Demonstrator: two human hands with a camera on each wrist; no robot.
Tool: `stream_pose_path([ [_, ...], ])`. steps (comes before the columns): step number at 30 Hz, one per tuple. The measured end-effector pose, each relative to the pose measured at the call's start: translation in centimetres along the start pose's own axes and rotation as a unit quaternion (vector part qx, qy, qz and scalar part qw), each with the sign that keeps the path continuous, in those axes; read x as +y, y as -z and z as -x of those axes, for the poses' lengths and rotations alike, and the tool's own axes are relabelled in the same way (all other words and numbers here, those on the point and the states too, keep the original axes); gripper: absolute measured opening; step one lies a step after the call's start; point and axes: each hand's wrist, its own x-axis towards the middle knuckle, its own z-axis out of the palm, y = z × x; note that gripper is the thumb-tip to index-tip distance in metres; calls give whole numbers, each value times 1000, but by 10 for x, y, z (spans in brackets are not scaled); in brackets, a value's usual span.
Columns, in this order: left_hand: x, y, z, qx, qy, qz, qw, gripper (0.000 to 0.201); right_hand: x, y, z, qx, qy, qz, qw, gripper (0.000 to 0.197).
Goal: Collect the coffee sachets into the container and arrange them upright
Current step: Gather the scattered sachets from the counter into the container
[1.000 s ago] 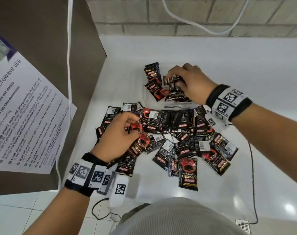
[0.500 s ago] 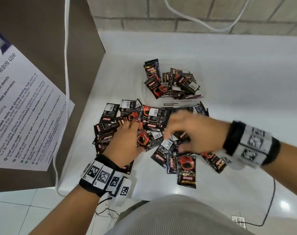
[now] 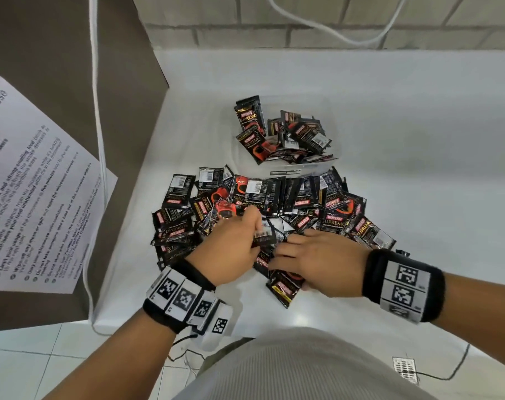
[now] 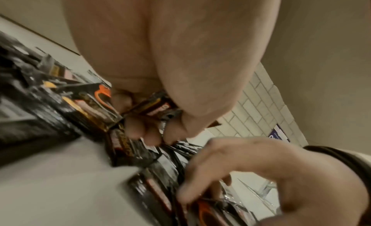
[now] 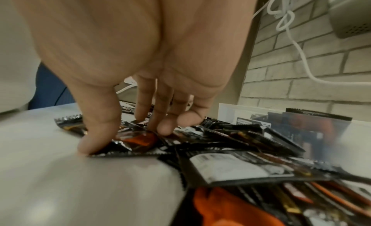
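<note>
Left hand (image 3: 231, 249) pinches a few sachets (image 3: 264, 236); right hand (image 3: 317, 262), fingers spread, presses the nearest loose sachet (image 3: 284, 287), seemingly directly beneath it.

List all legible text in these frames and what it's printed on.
"SUPREMO": coffee sachets, in the clear container and in the pile on the counter.
"KOPIKO", red label: same sachets.
"Limit your usage", "microwave": printed notice; the rest is too blurred.
Barcode digits on the sachets: too small.
Wristband squares: markers, no words.
</note>
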Motion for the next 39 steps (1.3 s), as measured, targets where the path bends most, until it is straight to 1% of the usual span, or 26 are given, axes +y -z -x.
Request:
stream_pose_path([
  [2,4,-5,-3,-6,20,-6,1000,36,-3,0,-4,8,-10,-11,1000,69],
  [4,6,-10,-6,-31,24,-57,998,45,-6,1,-8,18,-20,-27,999,67],
  [5,6,-12,-6,-43,19,-75,996,48,-7,2,-9,22,-25,-38,999,64],
  [7,5,-15,-7,-55,8,-56,997,59,-6,4,-11,29,-21,-55,998,51],
  [10,5,-12,-8,-74,-2,-38,997,78,-1,4,-8,78,12,-65,995,30],
  [12,3,-10,-8,-89,-1,-48,995,81,2,5,-2,104,18,-92,990,22],
  [14,0,-9,-5,-99,3,-57,993,77,2,10,6,123,14,-160,979,18],
  [16,-4,-8,-2,-99,7,-56,993,75,1,19,15,143,6,-258,955,19],
  [18,-7,-7,-1,-100,16,-55,993,73,5,27,22,186,-19,-356,916,28],
  [20,-10,-7,-2,-106,20,-59,992,72,17,31,27,233,-71,-422,873,33],
  [21,-10,-7,-3,-105,18,-55,993,71,23,33,29,241,-106,-439,859,34],
  [22,-9,-7,-4,-99,13,-47,994,68,29,35,30,234,-139,-440,856,35],
  [23,-9,-7,-5,-89,10,-38,995,65,35,35,31,217,-167,-425,863,35],
  [24,-9,-6,-4,-78,6,-32,996,61,39,36,32,196,-188,-398,876,36],
  [27,-11,-3,-3,-46,-11,2,999,41,47,29,34,145,-210,-260,931,35],
  [28,-12,-2,-3,-36,-16,22,999,35,47,25,35,135,-217,-215,942,34],
  [29,-14,1,-2,-28,-17,44,998,29,45,20,35,121,-232,-180,948,39],
  [32,-15,15,1,-5,-10,97,995,21,38,4,31,52,-297,-115,946,73],
  [34,-12,26,4,26,-14,121,992,14,34,-1,28,45,-311,-105,943,85],
  [37,-8,45,12,70,16,176,982,14,34,0,26,53,-322,-120,938,90],
  [39,-8,56,19,101,17,221,970,18,35,5,26,67,-325,-153,931,88],
])
